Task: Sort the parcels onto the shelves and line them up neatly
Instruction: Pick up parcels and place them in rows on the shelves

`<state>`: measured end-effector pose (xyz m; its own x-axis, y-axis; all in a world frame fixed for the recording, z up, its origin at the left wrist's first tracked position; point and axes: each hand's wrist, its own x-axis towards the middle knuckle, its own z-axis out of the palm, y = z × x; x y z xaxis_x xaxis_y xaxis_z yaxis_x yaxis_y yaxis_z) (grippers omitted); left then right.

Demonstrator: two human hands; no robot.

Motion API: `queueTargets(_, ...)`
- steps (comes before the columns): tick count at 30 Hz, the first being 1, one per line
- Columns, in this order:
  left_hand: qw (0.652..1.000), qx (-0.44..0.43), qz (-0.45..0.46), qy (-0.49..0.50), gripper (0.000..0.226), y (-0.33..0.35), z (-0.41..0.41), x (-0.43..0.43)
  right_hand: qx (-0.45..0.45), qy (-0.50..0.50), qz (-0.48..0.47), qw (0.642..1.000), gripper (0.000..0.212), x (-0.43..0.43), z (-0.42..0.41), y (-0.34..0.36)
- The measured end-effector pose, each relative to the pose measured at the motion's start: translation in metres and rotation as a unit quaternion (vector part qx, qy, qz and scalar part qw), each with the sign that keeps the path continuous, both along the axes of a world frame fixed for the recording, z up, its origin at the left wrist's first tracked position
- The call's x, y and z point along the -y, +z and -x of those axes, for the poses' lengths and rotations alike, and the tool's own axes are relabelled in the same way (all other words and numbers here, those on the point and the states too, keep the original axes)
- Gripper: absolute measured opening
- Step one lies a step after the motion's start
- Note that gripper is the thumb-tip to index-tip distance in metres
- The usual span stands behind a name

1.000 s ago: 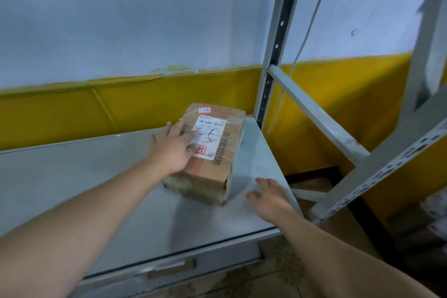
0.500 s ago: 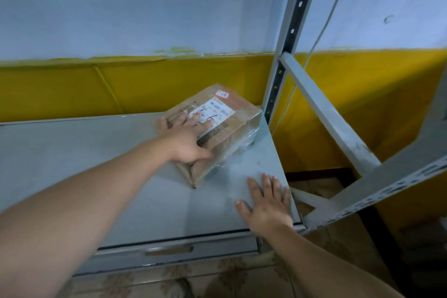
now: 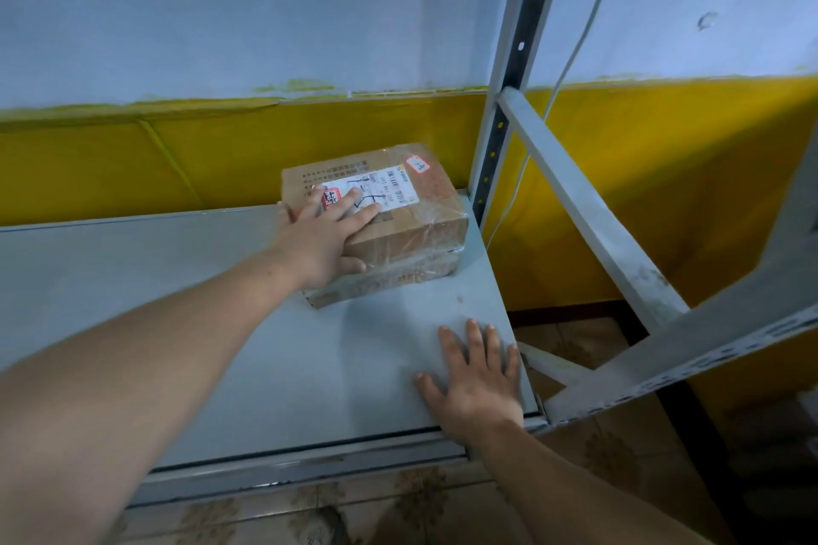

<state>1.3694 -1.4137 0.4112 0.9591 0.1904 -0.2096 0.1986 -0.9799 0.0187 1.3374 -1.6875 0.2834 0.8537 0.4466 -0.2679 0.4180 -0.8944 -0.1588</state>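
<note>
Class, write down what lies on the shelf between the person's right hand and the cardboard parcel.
Nothing: only bare grey shelf separates the right hand from the parcel, as the head view shows.

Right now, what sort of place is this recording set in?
Probably a parcel storeroom or pickup point: a taped cardboard parcel with a shipping label lies on a grey metal shelf of slotted-post racking against a bare painted wall.

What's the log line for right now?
left hand: flat on taped brown cardboard parcel | right hand: flat on grey metal shelf | parcel: back-right corner
</note>
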Motion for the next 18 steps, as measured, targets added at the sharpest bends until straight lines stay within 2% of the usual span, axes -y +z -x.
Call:
queueTargets(9,0.998,0.01,-0.015,-0.063,0.088,0.007,-0.02,-0.01,0.005,0.0,0.0,1.0,0.083,0.001,0.003,0.006)
queueTargets(18,0.997,0.022,-0.007,-0.07,0.083,0.007,-0.026,-0.011,0.005,-0.002,-0.002,1.0,0.082,0.001,0.002,0.002)
